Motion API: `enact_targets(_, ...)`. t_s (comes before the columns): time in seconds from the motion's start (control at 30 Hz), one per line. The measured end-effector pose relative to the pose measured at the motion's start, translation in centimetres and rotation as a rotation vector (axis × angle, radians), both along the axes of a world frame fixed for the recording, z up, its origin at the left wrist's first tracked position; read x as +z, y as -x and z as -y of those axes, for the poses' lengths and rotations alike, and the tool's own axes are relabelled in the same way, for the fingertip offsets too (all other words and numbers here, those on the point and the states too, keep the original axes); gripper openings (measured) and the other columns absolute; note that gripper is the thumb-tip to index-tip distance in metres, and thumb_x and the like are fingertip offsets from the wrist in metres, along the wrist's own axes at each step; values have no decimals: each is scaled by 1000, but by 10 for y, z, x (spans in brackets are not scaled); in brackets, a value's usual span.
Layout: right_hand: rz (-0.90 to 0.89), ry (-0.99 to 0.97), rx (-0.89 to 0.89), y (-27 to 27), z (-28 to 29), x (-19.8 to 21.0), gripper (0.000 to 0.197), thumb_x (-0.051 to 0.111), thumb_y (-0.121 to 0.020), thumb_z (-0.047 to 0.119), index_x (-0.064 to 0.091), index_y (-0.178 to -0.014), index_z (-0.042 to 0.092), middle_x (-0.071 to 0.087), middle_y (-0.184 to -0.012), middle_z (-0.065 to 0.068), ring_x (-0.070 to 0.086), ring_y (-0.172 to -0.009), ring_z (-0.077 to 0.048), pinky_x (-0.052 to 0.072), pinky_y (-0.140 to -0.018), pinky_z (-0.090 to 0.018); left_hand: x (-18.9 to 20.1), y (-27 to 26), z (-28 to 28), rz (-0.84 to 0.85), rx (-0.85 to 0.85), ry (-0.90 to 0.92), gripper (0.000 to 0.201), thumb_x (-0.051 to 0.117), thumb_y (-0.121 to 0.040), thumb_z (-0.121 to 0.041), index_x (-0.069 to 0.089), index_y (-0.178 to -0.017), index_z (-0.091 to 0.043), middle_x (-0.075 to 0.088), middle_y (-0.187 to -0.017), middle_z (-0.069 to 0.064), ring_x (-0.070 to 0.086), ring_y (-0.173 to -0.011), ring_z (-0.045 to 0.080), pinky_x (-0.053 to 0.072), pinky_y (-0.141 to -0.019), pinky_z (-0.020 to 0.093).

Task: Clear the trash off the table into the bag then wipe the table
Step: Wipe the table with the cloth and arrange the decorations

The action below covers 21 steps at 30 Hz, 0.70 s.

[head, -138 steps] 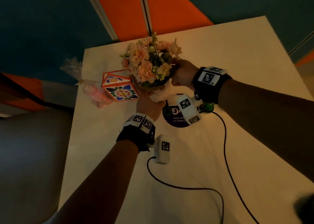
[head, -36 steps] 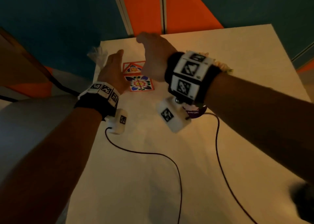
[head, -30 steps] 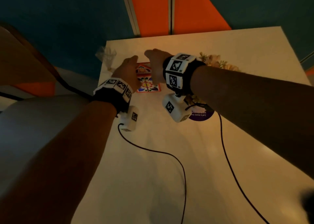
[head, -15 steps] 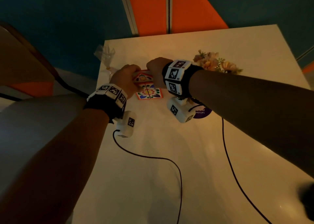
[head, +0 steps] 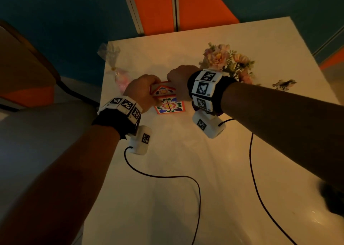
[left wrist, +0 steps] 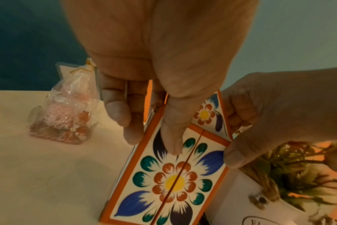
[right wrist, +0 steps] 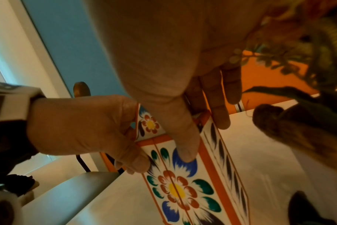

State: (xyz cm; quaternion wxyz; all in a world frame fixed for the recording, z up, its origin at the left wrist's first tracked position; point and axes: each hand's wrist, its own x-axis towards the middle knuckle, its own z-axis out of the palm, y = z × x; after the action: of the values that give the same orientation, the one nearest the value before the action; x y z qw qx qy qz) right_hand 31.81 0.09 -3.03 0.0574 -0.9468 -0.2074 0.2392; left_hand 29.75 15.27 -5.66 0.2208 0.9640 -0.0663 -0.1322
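1. We see a flower-painted box [head: 168, 103] standing on the pale counter [head: 186, 189], near its far left part.
2. Our left hand [head: 141, 90] pinches the box's left side, thumb on the painted front, fingers curled behind.
3. Our right hand [head: 179, 82] clamps the right side the same way, thumb pressed on a blue petal.
4. A clear candy bag [head: 116, 71] sits at the counter's far left edge; a flower bouquet [head: 223, 60] stands right of the box.

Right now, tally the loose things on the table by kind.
Flower-painted cardboard box, gripped by both hands: 1
Clear cellophane bag of pink sweets: 1
Bouquet of pink artificial flowers: 1
Small floral scrap: 1
Total: 4
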Motion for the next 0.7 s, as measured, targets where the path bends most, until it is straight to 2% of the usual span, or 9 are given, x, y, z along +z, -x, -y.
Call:
enact_targets(0.03, -4, 11, 1, 2, 1, 0, 33, 67, -85, 22, 64, -111, 1, 66, -102, -19, 50, -67, -27, 44, -71, -36, 0, 1, 1, 1, -4, -7, 62, 83, -66, -12, 55, -122, -17, 59, -120, 5, 58, -108, 24, 47, -93, 32)
enact_targets(0.13, 20, 31, 1, 5, 2, 0, 31, 69, -83, 23, 65, -107, 4, 60, -88, -11, 50, -72, -27, 43, -69, -33, -1, 3, 4, 6, -9, -32, 62, 83, -66, -12, 56, -121, -18, 59, -120, 5, 58, -107, 24, 48, -92, 32)
enact_targets(0.3, 30, 50, 32, 5, 2, 1, 30, 70, -81, 19, 65, -106, 4, 65, -96, -16, 52, -73, -27, 45, -69, -34, -1, 5, 4, 9, 7, -13, 63, 84, -65, -12, 56, -121, -17, 59, -119, 5, 58, -106, 23, 48, -93, 33)
enact_targets(0.43, 37, 49, 49, 4, 1, 3, 30, 69, -81, 20, 64, -107, 4, 64, -92, -13, 49, -71, -26, 43, -68, -32, -2, 4, 4, 15, 7, -45, 65, 84, -64, -13, 56, -122, -19, 59, -119, 3, 59, -106, 22, 49, -92, 34)
enact_targets(0.53, 25, 81, 50, 3, 1, 4, 26, 68, -83, 17, 62, -104, 3, 48, -69, -5, 47, -63, -24, 41, -68, -31, -3, 4, 4, 19, 23, -44, 68, 85, -63, -14, 55, -124, -18, 60, -120, 2, 59, -105, 22, 49, -93, 34)
enact_targets(0.57, 28, 87, 49, 3, 1, 4, 23, 67, -83, 16, 61, -102, 4, 44, -66, -4, 44, -59, -22, 41, -68, -31, -3, 5, 4, 18, 27, -34, 68, 85, -63, -14, 56, -124, -18, 61, -120, 2, 60, -104, 21, 49, -93, 34)
enact_targets(0.63, 30, 93, 50, 3, 0, 4, 21, 68, -82, 17, 60, -98, 5, 47, -67, -5, 45, -58, -21, 42, -68, -33, -3, 5, 3, 16, 30, -20, 66, 85, -62, -14, 57, -122, -18, 63, -118, 2, 62, -102, 21, 50, -91, 32)
enact_targets(0.7, 18, 100, 65, 3, -1, 3, 28, 70, -81, 20, 62, -102, 3, 57, -77, -8, 54, -69, -27, 47, -70, -35, -3, 5, 2, 19, 26, -22, 65, 86, -62, -13, 58, -121, -18, 64, -117, 2, 61, -103, 21, 50, -91, 31)
